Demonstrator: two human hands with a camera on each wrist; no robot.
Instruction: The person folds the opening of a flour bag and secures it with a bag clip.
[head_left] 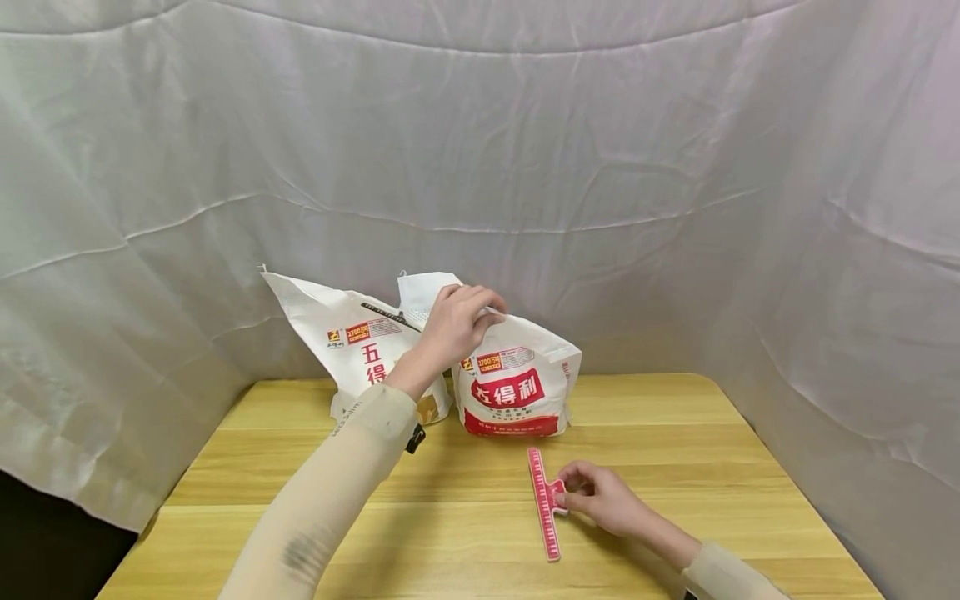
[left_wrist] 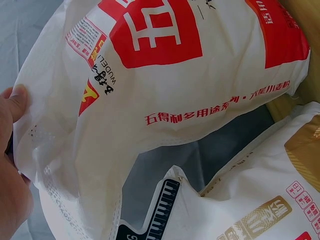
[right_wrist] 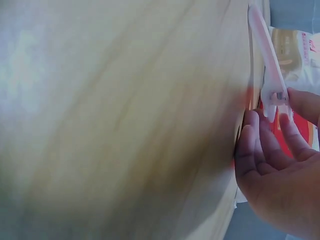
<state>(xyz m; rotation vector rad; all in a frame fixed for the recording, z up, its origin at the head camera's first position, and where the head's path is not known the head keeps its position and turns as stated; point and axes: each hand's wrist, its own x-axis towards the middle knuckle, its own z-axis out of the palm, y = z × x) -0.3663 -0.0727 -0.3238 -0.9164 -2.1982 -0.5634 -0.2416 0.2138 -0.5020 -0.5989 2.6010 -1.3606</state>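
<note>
My left hand point(head_left: 459, 323) grips the gathered top of the right white flour bag point(head_left: 555, 354), which stands upright with red print. In the left wrist view, the thumb of my left hand point(left_wrist: 15, 175) presses on the bag's white plastic. My right hand point(head_left: 606, 502) pinches the handle of a long pink bag clip point(head_left: 542, 500) low over the tabletop, between thumb and fingers. Edge-on in the right wrist view, that pink clip point(right_wrist: 267, 55) shows its handle at the fingertips of my right hand point(right_wrist: 280, 175).
Left of the gripped bag stands another white flour bag point(head_left: 315, 321), its top leaning left. A black clip point(head_left: 386, 314) with a piano-key pattern sits across that bag's upper part. Grey cloth point(head_left: 480, 150) hangs behind the wooden table point(head_left: 675, 425).
</note>
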